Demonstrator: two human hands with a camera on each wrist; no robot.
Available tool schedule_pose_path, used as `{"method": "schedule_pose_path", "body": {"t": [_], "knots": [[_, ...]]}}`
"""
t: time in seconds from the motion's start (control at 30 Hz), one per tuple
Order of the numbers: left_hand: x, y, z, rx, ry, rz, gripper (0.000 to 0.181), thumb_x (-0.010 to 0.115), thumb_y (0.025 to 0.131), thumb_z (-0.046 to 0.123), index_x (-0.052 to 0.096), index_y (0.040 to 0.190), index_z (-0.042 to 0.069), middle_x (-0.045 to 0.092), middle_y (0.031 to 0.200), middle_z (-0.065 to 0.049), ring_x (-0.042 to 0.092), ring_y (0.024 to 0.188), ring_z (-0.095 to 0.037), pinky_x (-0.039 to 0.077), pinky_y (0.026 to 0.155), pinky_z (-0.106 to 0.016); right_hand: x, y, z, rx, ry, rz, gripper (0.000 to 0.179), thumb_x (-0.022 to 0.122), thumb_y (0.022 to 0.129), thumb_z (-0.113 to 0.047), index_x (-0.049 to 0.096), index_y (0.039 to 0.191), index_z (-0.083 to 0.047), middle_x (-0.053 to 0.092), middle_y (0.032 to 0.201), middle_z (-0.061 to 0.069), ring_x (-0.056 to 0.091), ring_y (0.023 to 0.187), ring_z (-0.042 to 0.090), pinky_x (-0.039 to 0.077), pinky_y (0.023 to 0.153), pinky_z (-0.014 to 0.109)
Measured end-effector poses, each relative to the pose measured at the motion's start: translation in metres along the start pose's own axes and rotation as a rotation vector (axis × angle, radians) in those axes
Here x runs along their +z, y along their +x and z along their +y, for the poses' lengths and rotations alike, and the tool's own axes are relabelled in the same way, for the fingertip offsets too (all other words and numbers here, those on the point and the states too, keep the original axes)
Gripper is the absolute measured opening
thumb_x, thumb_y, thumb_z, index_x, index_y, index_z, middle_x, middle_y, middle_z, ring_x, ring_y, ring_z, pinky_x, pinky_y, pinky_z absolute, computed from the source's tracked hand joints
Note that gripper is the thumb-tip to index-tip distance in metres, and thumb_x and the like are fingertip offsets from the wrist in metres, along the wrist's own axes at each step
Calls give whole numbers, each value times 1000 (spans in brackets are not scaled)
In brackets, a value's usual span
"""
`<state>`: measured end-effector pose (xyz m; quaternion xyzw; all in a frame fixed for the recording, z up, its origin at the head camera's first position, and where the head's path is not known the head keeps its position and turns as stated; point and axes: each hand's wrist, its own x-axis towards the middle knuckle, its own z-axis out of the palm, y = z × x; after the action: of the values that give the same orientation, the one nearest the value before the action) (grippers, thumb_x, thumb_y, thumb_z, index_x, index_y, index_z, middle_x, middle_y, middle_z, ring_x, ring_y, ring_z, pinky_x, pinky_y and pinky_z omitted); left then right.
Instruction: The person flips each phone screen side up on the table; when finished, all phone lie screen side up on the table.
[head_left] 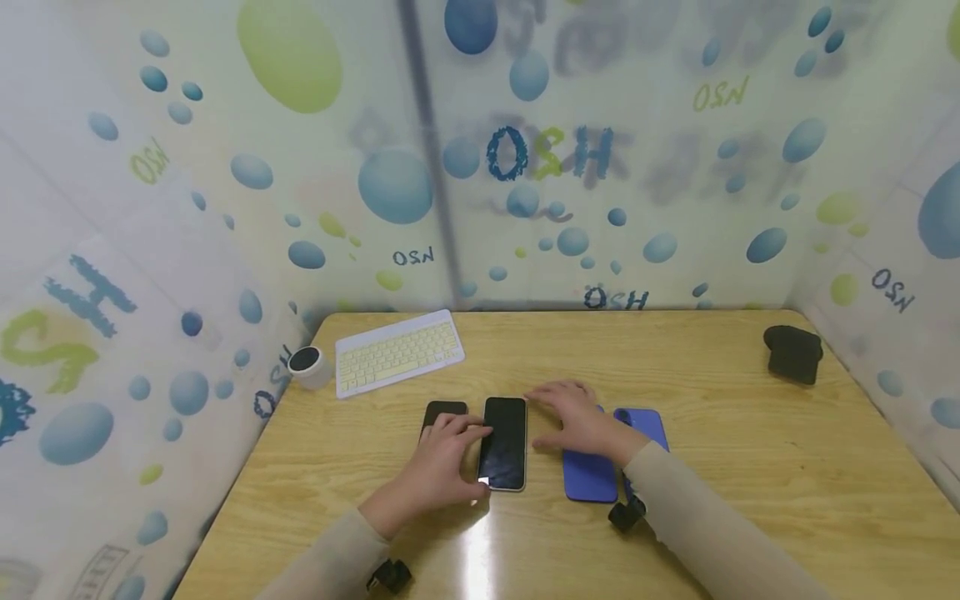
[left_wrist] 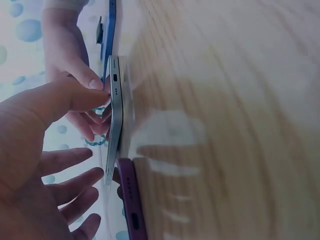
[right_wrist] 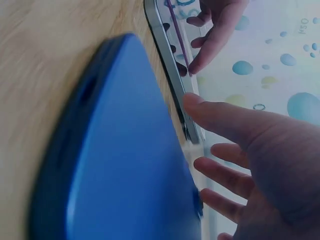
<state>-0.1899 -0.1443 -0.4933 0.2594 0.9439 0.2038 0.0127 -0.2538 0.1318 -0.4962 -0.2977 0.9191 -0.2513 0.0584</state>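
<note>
**Two hands at a black-screened phone on the wooden surface**

A phone with a dark screen (head_left: 504, 443) lies flat near the middle of the wooden surface (head_left: 750, 467), its long side running away from the person. The left hand (head_left: 442, 462) rests at its left edge, fingers loosely extended, the thumb tip touching the phone's side; it grips nothing. Part of this hand covers a smaller black phone (head_left: 442, 412) lying just to the left. The right hand (head_left: 577, 421) lies relaxed and spread at the phone's right, fingers straight, its thumb close to the phone's edge, resting over a blue case (head_left: 588, 479). A second blue phone or case (head_left: 643, 423) lies just beside that one, to the right.

Farther back on the left sit a white keyboard with pale yellow keys (head_left: 397, 352) and a small white round object with a dark top (head_left: 307, 365). A black object (head_left: 792, 353) stands near the far right corner. The bubble-patterned walls carry mirrored lettering reading "H2O".
</note>
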Motion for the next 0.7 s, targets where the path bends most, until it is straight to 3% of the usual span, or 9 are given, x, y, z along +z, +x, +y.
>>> {"method": "schedule_pose_path", "body": {"t": [0.17, 0.47, 0.7], "knots": [[-1, 5, 7, 31, -26, 14, 75, 86, 76, 37, 61, 143, 14, 55, 150, -3, 44, 133, -28, 39, 101, -52, -10, -13, 4, 25, 9, -2, 75, 84, 86, -36, 54, 150, -13, 55, 152, 13, 45, 144, 39, 23, 114, 71], [9, 17, 22, 103, -19, -40, 71, 84, 80, 40, 61, 144, 17, 54, 153, 2, 47, 135, -24, 41, 108, -55, -24, -39, 24, 13, -3, 26, 69, 85, 85, -34, 60, 145, -11, 57, 149, 15, 47, 141, 42, 30, 113, 70], [17, 28, 35, 158, 14, -39, 72, 85, 80, 42, 63, 142, 15, 56, 151, -1, 48, 129, -23, 42, 108, -48, -35, -59, 38, -1, -54, 9, 68, 88, 82, -31, 63, 141, -8, 59, 143, 17, 49, 135, 43, 30, 109, 70]]}}
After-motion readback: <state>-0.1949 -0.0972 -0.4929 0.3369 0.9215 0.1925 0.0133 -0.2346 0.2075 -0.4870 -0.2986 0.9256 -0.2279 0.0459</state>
